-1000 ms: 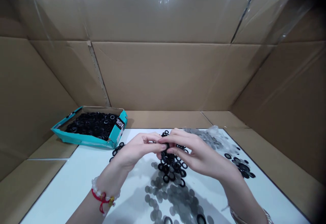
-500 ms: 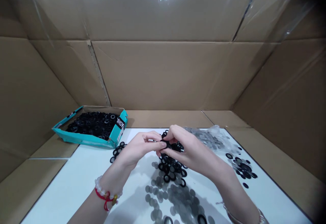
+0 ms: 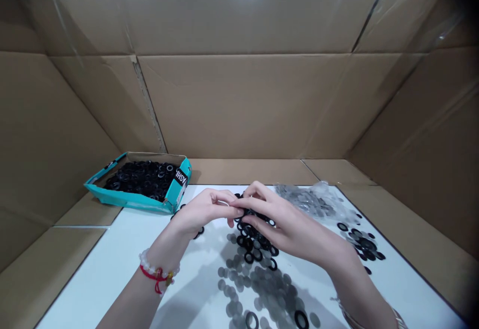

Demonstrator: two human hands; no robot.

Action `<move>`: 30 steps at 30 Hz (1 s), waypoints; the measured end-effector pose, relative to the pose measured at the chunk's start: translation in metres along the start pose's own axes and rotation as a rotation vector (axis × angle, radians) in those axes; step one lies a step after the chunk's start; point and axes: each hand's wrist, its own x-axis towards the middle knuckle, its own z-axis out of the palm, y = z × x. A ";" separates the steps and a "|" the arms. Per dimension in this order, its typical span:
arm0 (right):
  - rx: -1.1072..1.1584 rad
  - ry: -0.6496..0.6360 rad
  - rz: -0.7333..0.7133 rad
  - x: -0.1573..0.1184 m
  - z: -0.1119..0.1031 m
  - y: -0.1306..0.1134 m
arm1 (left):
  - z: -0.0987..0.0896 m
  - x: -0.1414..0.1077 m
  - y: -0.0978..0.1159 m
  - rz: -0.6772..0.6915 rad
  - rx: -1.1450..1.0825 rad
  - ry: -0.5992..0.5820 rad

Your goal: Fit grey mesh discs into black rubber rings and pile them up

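My left hand (image 3: 205, 213) is closed, its thumb and fingers pinched together on a small black ring, mostly hidden by the fingertips. My right hand (image 3: 275, 215) meets it from the other side, index finger reaching across the left fingertips and thumb bent below. Whatever the right fingers grip is covered. Just beneath both hands lies a heap of black rings (image 3: 258, 242). Grey translucent discs (image 3: 267, 284) are spread on the white table nearer to me. Two larger rings, including a black ring (image 3: 301, 319), lie at the front.
A teal box (image 3: 129, 201) full of black rings stands at the back left. On the right are a clear plastic bag (image 3: 314, 200) of grey discs and a small pile of black pieces (image 3: 368, 247). Cardboard walls (image 3: 239, 104) enclose the white table (image 3: 123, 254).
My right index finger has come forward over the left fingertips, and the ring between them is now more covered. The whole view has shifted slightly.
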 end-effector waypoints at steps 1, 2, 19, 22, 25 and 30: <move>-0.009 0.032 0.008 0.001 0.001 0.001 | 0.000 0.000 0.001 -0.003 -0.002 0.010; -0.021 0.069 0.014 0.002 0.003 0.002 | 0.001 0.000 0.001 -0.005 -0.002 0.019; -0.289 -0.126 0.127 0.025 0.075 0.020 | -0.051 0.004 -0.055 -0.479 0.884 0.106; -0.221 -0.167 0.141 0.023 0.071 0.016 | -0.058 -0.004 -0.054 -0.555 0.964 0.113; -0.101 -0.121 0.067 0.017 0.052 0.000 | -0.067 -0.024 -0.042 -0.489 0.997 0.155; -0.053 0.302 -0.167 -0.029 0.024 -0.044 | -0.099 -0.060 -0.024 -0.400 0.988 0.245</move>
